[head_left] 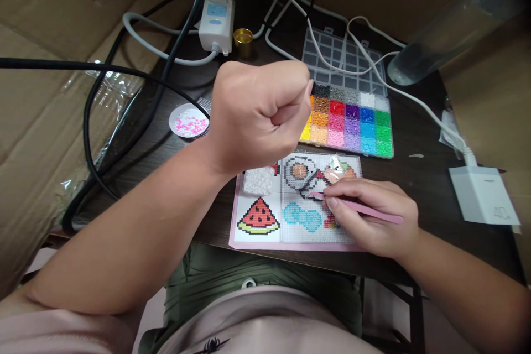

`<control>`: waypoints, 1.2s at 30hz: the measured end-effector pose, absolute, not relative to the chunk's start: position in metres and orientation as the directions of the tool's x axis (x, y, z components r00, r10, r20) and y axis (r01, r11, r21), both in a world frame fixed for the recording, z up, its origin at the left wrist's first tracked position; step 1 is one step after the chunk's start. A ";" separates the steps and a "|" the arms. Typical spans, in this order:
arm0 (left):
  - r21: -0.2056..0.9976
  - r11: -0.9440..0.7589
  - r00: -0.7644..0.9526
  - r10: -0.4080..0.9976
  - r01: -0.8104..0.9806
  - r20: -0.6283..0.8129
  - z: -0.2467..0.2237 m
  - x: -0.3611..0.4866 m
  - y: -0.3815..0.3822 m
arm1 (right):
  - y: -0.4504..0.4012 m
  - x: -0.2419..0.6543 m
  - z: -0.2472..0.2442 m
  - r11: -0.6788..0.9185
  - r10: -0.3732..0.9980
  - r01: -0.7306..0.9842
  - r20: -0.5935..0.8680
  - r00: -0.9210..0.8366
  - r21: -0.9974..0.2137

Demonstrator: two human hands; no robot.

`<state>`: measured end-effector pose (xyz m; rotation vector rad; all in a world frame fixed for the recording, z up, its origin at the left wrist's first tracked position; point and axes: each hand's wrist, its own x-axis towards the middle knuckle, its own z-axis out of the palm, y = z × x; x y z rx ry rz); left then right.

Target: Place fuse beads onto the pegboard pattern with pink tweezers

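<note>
My left hand (261, 113) is raised in a fist above the back left of the pattern sheet, close to the camera; whether anything is inside it does not show. Pink tweezers (369, 210) are pinched in my right hand (373, 215), their tips over the clear pegboard (342, 232). On the board are a round black-and-white bead figure with an orange centre (299, 171) and a light blue bead figure (302, 217). The sheet shows a watermelon picture (259, 218). A small clear box of white beads (257, 181) stands on the sheet, partly behind my left wrist.
Behind the board lies an open bead case (352, 116) with coloured compartments. A white dish (188, 120) holds pink and white beads. Around are a gold cup (243, 38), a power strip (215, 22), cables, a clear cylinder (435, 33) and a white charger (483, 193).
</note>
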<state>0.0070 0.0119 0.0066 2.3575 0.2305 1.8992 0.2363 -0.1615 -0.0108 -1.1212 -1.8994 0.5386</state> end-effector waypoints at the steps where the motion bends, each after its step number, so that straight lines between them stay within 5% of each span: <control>1: 0.175 -0.984 0.200 0.181 0.045 0.963 0.007 0.008 0.011 | -0.162 0.237 -0.011 0.508 0.860 0.500 0.446 -0.248 -0.701; 7: 0.223 -0.958 0.217 0.260 0.183 0.941 0.007 0.006 0.007 | -0.162 0.237 -0.012 0.500 0.864 0.509 0.447 -0.233 -0.701; 16: 0.123 -0.992 0.187 0.118 -0.014 0.975 0.011 0.011 0.013 | -0.159 0.235 -0.008 0.515 0.856 0.453 0.458 -0.239 -0.728; 21: 0.157 -0.971 0.201 0.193 0.179 0.960 0.006 0.008 0.011 | -0.162 0.235 -0.010 0.490 0.870 0.452 0.448 -0.205 -0.745; 25: 0.137 -0.981 0.196 0.163 0.137 0.967 0.006 0.005 0.009 | -0.162 0.236 -0.009 0.469 0.883 0.446 0.424 -0.203 -0.762; 31: 0.219 -0.952 0.253 0.270 0.212 0.929 0.011 0.002 -0.002 | -0.164 0.238 -0.007 0.204 0.979 0.427 0.187 -0.082 -0.881; 36: 0.172 -0.977 0.219 0.196 0.125 0.956 0.010 0.005 0.004 | -0.168 0.239 -0.020 0.083 0.996 0.318 0.090 0.008 -0.944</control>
